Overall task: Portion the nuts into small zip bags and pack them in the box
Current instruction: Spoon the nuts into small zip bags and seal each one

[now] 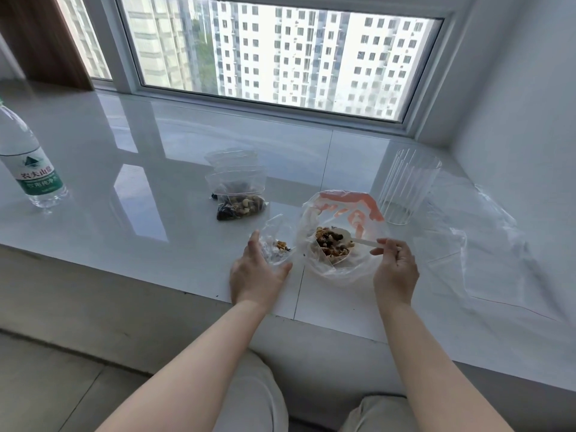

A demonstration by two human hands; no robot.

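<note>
A large clear bag with red print [339, 213] lies open on the white sill and holds mixed nuts [333, 244]. My right hand [395, 266] pinches the handle of a white spoon [366, 242] whose bowl is in the nuts. My left hand [254, 272] grips a small clear zip bag [276, 244] held open, with a few nuts inside. A filled zip bag of nuts [240, 205] lies farther back, with empty zip bags [232, 162] stacked behind it. A clear ribbed plastic box [406, 188] stands at the right.
A water bottle [29, 163] with a green label stands at the far left of the sill. Loose clear plastic film [486, 232] lies at the right. The window frame [280, 104] runs along the back, and the sill's front edge [156, 282] is near my knees.
</note>
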